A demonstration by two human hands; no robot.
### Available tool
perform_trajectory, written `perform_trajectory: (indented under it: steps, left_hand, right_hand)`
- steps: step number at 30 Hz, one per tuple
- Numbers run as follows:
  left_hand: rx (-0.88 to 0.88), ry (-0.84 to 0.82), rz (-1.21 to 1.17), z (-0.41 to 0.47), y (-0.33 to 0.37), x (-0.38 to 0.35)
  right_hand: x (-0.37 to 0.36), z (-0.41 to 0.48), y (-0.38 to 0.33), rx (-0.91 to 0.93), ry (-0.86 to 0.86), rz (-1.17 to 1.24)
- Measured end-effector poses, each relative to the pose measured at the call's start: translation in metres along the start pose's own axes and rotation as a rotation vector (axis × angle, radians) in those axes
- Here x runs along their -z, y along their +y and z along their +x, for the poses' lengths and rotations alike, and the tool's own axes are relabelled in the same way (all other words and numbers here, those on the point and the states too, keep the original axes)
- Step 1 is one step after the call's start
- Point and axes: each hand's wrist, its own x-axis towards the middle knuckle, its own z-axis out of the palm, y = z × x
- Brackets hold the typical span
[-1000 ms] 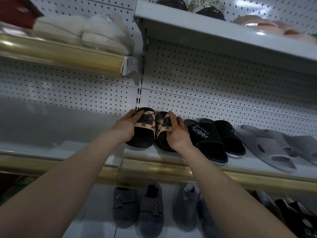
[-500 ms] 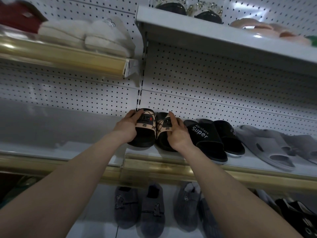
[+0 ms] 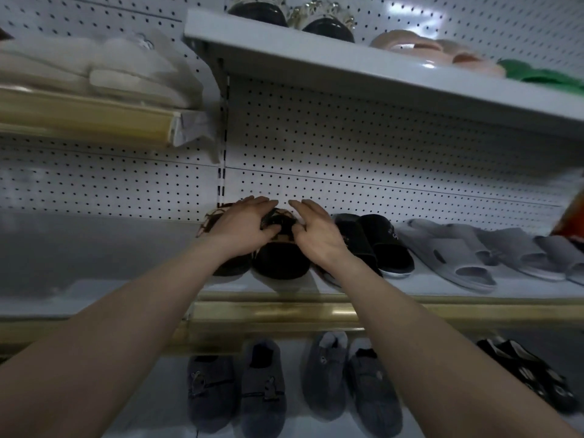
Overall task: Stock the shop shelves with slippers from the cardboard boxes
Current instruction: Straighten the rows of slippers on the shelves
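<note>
Head view: two bare arms reach up to the middle shelf (image 3: 442,287); the picture is smeared around the hands.
Task's thing: black-and-tan slippers (image 3: 281,262), on that shelf at its left end, just beside the slotted upright (image 3: 222,172). No cardboard boxes are in view.
Key relation: the slippers lie directly under both hands, long axis front to back, toes toward the pegboard (image 3: 379,159), heels at the shelf's front edge. Neither hand is nearer; one flanks each side.
Left hand (image 3: 241,227): laid over the straps, fingers reaching past the toes, thumb tucked inward. Cannot tell whether it holds or only presses.
Right hand (image 3: 316,237): mirrors it, thumb bent toward the strap. Grip likewise unclear.
Step, as judged: squaring the pair into line. Any nudge should run along the long axis, toward the pegboard.
Same shelf, rightward: black slides (image 3: 373,245) touching the right hand's side, then grey slides (image 3: 458,257).
Upper shelf (image 3: 347,69): dark shoes (image 3: 328,28), pink slippers (image 3: 426,50), something green (image 3: 543,75).
Upper left: white fluffy slippers (image 3: 94,67).
Lower shelf: grey felt slippers (image 3: 268,396) in a row.
</note>
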Motion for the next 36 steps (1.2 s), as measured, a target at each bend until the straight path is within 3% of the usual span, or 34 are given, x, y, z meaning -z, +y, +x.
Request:
perform_trajectory:
  steps: [3, 10, 16, 27, 36]
  left_hand:
    - [-0.045, -0.041, -0.003, 0.012, 0.021, -0.011]
    - [-0.203, -0.114, 0.048, 0.033, 0.084, -0.037]
    - [-0.168, -0.280, 0.121, 0.045, 0.109, -0.061]
    - [-0.124, -0.320, 0.043, 0.052, 0.116, -0.076]
    - [-0.094, -0.318, -0.006, 0.057, 0.118, -0.083]
  right_hand:
    - [0.021, -0.003, 0.023, -0.005, 0.111, -0.054]
    - [0.059, -0.014, 0.093, -0.171, 0.199, -0.126]
    - [0.069, -0.017, 0.143, -0.248, 0.050, -0.203]
    - [0.072, 0.019, 0.169, -0.237, -0.257, -0.318]
    - [0.064, 0.016, 0.180, -0.175, -0.183, -0.295]
